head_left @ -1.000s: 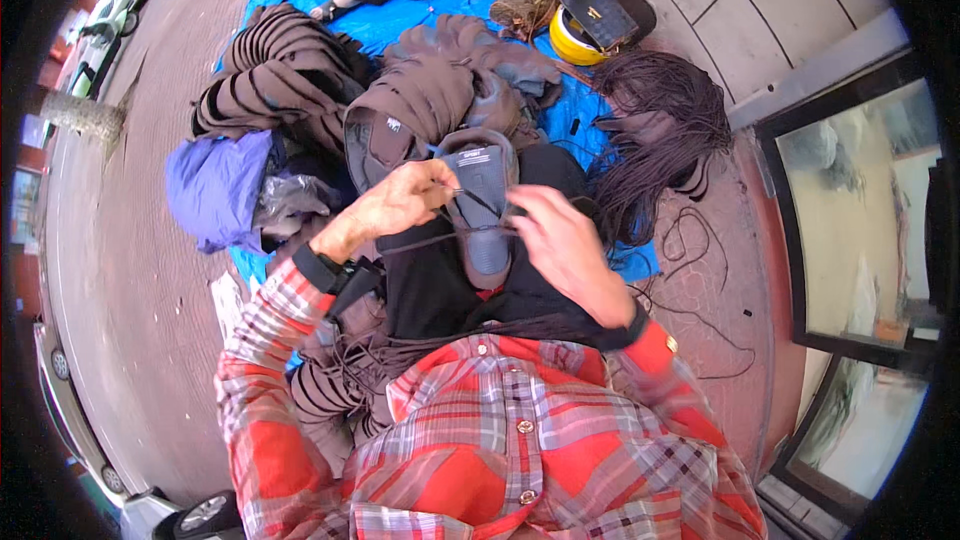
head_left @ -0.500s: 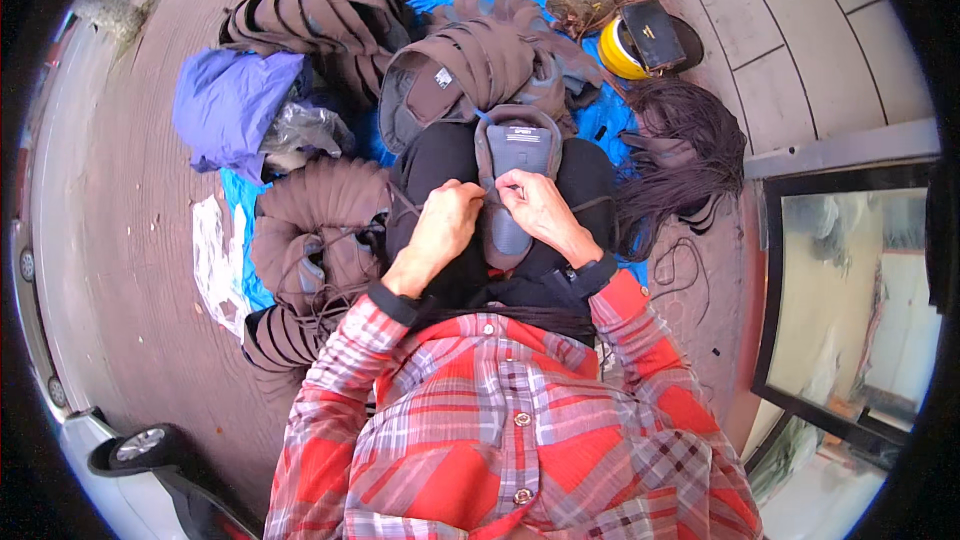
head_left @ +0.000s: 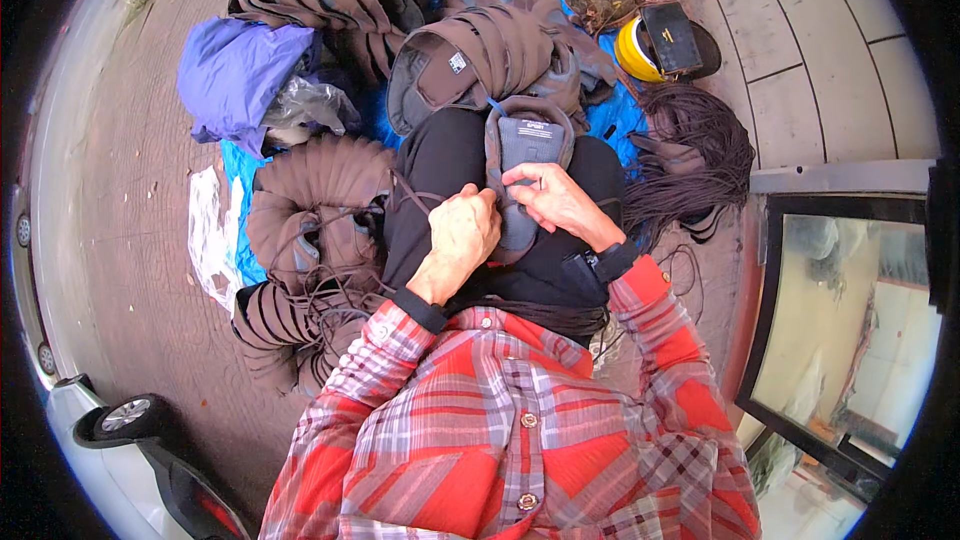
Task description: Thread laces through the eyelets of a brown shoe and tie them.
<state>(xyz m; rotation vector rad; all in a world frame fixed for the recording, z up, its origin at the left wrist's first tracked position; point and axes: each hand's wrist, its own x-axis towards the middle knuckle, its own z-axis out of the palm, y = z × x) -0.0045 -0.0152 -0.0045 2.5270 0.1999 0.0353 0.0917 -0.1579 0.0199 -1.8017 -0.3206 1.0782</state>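
Grey-brown, the shoe upper (head_left: 530,147) lies, in the head view, on the black-trousered lap (head_left: 435,152), its lower half beneath and between the hands. At its left edge we see the left hand (head_left: 466,228), fingers curled inward, with a dark lace (head_left: 412,192) running leftward from beside it; we cannot tell whether they grip the lace. Over its middle, the right hand (head_left: 560,205) has bent fingers; we cannot tell whether they pinch anything. Beyond it we note nested brown uppers (head_left: 490,50); to its right, bundled dark laces (head_left: 715,145).
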